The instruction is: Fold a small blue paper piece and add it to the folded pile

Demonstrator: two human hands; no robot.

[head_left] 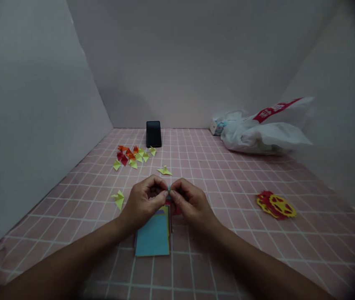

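My left hand (144, 201) and my right hand (189, 202) meet over the middle of the pink tiled table (227, 233). Both pinch a small folded blue paper piece (168, 190) between thumbs and fingers. Directly under the hands lies a stack of coloured paper sheets (154, 235) with a blue sheet on top. A yellow folded piece (118, 199) rests just left of my left hand. Another yellow folded piece (164, 170) sits just beyond my fingers.
A cluster of orange, red and yellow folded pieces (132, 156) lies at the back left, beside a black phone (153, 133) propped upright. A white plastic bag (261, 131) fills the back right corner. A red and yellow paper cutout (276, 205) lies at the right.
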